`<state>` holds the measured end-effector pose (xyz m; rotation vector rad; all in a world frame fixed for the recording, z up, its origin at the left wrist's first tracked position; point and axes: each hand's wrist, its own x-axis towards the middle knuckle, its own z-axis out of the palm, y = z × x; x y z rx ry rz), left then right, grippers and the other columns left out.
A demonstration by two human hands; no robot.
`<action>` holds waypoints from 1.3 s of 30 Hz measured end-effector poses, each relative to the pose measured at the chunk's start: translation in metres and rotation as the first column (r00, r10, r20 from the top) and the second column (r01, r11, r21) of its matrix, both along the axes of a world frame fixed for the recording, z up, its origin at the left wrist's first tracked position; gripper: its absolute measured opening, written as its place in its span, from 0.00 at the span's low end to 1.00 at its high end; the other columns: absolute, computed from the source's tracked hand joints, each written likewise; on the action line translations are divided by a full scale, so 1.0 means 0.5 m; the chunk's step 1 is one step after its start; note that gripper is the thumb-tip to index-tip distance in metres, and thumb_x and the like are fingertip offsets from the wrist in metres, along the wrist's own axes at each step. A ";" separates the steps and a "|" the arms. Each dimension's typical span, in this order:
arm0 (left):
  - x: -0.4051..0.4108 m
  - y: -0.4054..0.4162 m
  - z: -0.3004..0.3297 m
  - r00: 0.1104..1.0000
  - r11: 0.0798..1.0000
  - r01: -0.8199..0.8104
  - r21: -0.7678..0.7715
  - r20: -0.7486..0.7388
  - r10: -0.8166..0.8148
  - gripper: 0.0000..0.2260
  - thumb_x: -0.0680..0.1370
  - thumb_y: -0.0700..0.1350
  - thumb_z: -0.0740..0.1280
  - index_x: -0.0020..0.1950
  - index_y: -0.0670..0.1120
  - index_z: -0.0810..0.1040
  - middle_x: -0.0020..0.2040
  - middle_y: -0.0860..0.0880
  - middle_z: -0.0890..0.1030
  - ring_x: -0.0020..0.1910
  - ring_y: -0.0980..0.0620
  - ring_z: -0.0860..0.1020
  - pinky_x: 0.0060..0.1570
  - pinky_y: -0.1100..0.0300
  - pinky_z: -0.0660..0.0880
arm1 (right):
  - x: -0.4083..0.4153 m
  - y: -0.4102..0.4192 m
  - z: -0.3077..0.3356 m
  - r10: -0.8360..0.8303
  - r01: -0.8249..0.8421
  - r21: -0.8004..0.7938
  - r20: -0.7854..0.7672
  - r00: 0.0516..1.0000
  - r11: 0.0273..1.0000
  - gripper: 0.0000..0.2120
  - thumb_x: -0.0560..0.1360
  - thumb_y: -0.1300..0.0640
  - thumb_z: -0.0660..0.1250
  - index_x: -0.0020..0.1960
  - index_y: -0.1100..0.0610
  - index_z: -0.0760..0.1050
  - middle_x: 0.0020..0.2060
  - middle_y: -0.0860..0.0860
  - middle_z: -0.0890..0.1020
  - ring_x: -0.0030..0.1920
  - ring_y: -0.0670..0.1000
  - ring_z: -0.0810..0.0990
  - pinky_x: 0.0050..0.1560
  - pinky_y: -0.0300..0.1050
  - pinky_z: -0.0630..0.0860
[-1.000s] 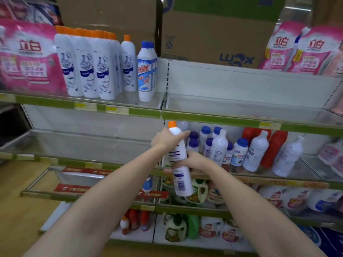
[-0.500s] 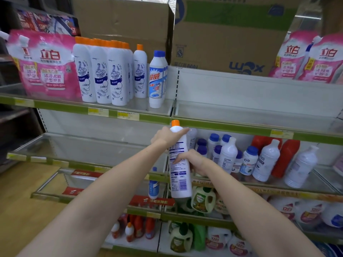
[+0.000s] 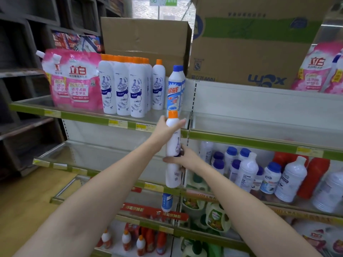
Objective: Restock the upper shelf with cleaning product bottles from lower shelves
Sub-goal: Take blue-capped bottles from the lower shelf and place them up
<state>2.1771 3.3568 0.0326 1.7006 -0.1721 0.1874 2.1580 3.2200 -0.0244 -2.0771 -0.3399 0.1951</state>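
Note:
I hold a tall white bottle with an orange cap [image 3: 173,145] upright in front of the shelves, its cap level with the upper shelf's green front edge [image 3: 96,118]. My left hand [image 3: 165,127] grips its neck just under the cap. My right hand [image 3: 185,157] wraps around its middle. On the upper shelf stands a row of matching white orange-capped bottles [image 3: 126,89], with a white blue-capped bottle [image 3: 175,89] directly behind the held one.
Pink refill pouches [image 3: 74,80] fill the upper shelf's left end, more sit at far right [image 3: 319,69]. Cardboard boxes [image 3: 241,43] stand on top. The upper shelf's right bay [image 3: 259,123] is bare. Several bottles [image 3: 259,173] crowd the lower right shelf.
Both hands have lifted the orange-capped bottle upward, from the second shelf's level to the upper shelf's edge. The bottle's printed label has turned away.

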 end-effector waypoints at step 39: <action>0.359 0.185 0.383 0.844 0.560 -0.450 0.696 0.537 0.011 0.23 0.74 0.45 0.75 0.62 0.41 0.69 0.53 0.47 0.69 0.52 0.49 0.68 0.48 0.57 0.65 | 0.370 0.325 0.175 -0.515 0.563 0.000 0.405 0.756 0.827 0.40 0.75 0.44 0.73 0.74 0.62 0.57 0.69 0.59 0.71 0.63 0.62 0.77 0.58 0.58 0.78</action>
